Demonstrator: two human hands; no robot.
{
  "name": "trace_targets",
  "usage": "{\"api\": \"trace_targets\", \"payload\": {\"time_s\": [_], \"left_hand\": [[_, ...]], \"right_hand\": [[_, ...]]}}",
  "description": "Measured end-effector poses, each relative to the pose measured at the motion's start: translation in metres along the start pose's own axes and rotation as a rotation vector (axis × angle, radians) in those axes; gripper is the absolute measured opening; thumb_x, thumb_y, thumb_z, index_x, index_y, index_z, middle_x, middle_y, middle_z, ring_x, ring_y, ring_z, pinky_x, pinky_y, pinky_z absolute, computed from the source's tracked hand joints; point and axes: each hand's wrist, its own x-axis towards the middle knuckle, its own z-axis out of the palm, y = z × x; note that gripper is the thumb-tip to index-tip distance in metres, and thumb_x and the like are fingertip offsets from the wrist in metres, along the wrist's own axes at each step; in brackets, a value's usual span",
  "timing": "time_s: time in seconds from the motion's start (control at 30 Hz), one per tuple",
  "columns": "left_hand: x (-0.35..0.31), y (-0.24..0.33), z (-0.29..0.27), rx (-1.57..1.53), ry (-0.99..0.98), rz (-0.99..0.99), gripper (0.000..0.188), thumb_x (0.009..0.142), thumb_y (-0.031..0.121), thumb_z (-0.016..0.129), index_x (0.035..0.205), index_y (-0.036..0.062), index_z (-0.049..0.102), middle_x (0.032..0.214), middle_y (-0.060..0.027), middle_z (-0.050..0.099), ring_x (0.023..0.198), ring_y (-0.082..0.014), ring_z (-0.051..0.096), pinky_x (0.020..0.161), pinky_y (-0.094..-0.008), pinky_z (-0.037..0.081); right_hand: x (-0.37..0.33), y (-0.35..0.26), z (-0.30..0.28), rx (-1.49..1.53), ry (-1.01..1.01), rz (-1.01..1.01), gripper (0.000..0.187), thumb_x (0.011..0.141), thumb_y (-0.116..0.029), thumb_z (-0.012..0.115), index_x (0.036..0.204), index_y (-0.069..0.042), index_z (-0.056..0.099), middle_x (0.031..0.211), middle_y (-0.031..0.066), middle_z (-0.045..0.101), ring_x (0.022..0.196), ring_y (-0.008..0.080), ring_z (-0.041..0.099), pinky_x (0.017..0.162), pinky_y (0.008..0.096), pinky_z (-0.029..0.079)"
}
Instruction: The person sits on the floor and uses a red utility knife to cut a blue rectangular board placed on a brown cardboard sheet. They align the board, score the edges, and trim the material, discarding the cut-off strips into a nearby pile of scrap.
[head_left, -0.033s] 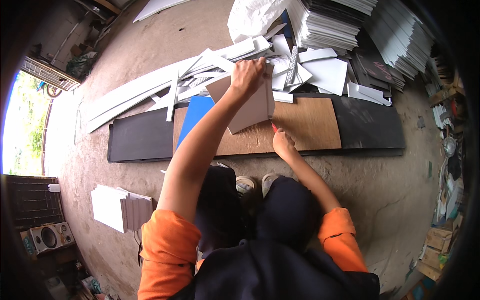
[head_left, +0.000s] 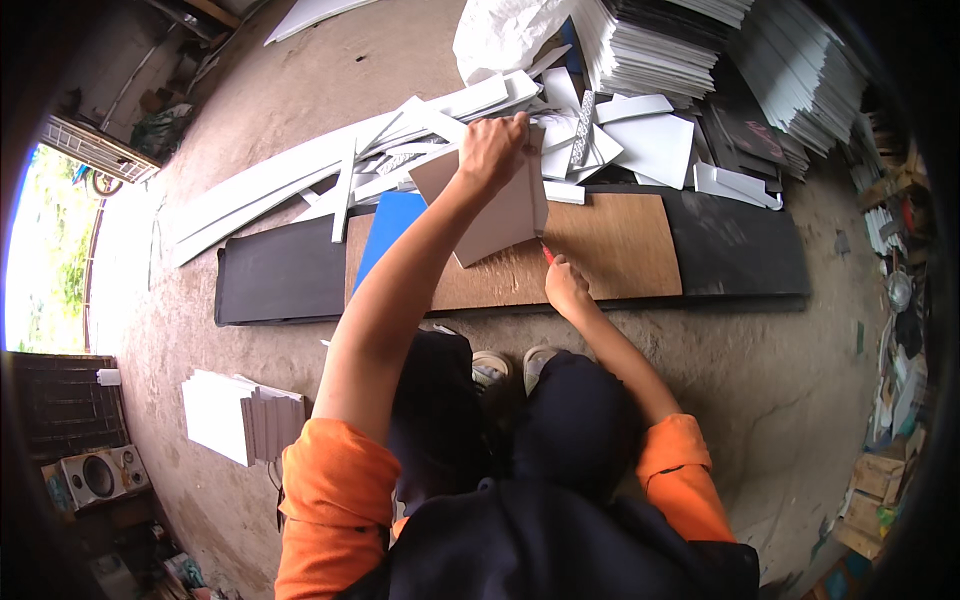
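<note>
My left hand (head_left: 493, 152) is closed on the upper edge of a white board (head_left: 500, 222), which stands tilted over the work surface. Along the board's right edge runs a narrow strip. My right hand (head_left: 567, 284) grips a slim red-handled knife (head_left: 548, 256); its tip meets the board's lower right corner. Beneath them lies a brown wooden sheet (head_left: 620, 245), with a blue sheet (head_left: 382, 228) by my left forearm. The fingers of my left hand are partly hidden behind its back.
Black sheets (head_left: 740, 245) lie under the wood. White offcuts (head_left: 648, 148) and long white strips (head_left: 270, 200) pile up beyond it. Tall stacks of white sheets (head_left: 640, 55) stand at the far right. A stack of white pieces (head_left: 240, 415) sits on the floor at left.
</note>
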Motion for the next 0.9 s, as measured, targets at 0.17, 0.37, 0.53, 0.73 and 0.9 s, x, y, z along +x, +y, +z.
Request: {"api": "trace_targets", "payload": {"time_s": [0.17, 0.37, 0.53, 0.73, 0.9], "left_hand": [[0.003, -0.008, -0.001, -0.057, 0.005, 0.011, 0.039, 0.072, 0.038, 0.062, 0.094, 0.0069, 0.054, 0.073, -0.0167, 0.061, 0.073, -0.0322, 0.061, 0.064, -0.0431, 0.048], [0.002, -0.023, -0.011, -0.051, 0.004, -0.026, 0.040, 0.073, 0.039, 0.061, 0.094, 0.0054, 0.054, 0.077, -0.0175, 0.062, 0.072, -0.0332, 0.061, 0.062, -0.0424, 0.048], [0.009, -0.024, -0.016, -0.019, 0.028, -0.011, 0.039, 0.074, 0.039, 0.061, 0.091, 0.0050, 0.053, 0.075, -0.0166, 0.062, 0.069, -0.0320, 0.061, 0.059, -0.0410, 0.048], [0.027, -0.011, 0.000, -0.014, -0.013, -0.027, 0.036, 0.073, 0.035, 0.063, 0.092, 0.0070, 0.053, 0.074, -0.0155, 0.062, 0.070, -0.0304, 0.062, 0.062, -0.0397, 0.050], [0.046, -0.022, 0.029, 0.104, 0.064, 0.001, 0.031, 0.075, 0.033, 0.061, 0.091, 0.0069, 0.054, 0.069, -0.0151, 0.062, 0.067, -0.0312, 0.062, 0.058, -0.0403, 0.049]], "right_hand": [[0.006, 0.011, 0.009, -0.001, 0.022, -0.046, 0.016, 0.084, -0.012, 0.041, 0.090, 0.001, 0.048, 0.078, 0.0190, 0.063, 0.074, 0.0319, 0.064, 0.059, 0.0405, 0.053], [0.027, 0.021, 0.002, 0.067, 0.015, -0.095, 0.021, 0.086, -0.019, 0.041, 0.093, 0.001, 0.046, 0.084, 0.0230, 0.060, 0.080, 0.0378, 0.061, 0.064, 0.0464, 0.050], [0.054, 0.007, -0.012, 0.053, 0.019, -0.084, 0.022, 0.086, -0.018, 0.042, 0.095, 0.001, 0.046, 0.087, 0.0230, 0.060, 0.082, 0.0378, 0.060, 0.065, 0.0464, 0.050], [0.069, 0.002, 0.005, 0.045, 0.082, -0.038, 0.017, 0.083, -0.012, 0.043, 0.093, 0.000, 0.050, 0.087, 0.0209, 0.061, 0.079, 0.0333, 0.062, 0.064, 0.0425, 0.052], [0.068, -0.008, 0.015, 0.056, 0.080, -0.024, 0.015, 0.083, -0.011, 0.043, 0.089, -0.001, 0.051, 0.080, 0.0199, 0.062, 0.074, 0.0322, 0.063, 0.059, 0.0395, 0.053]]}}
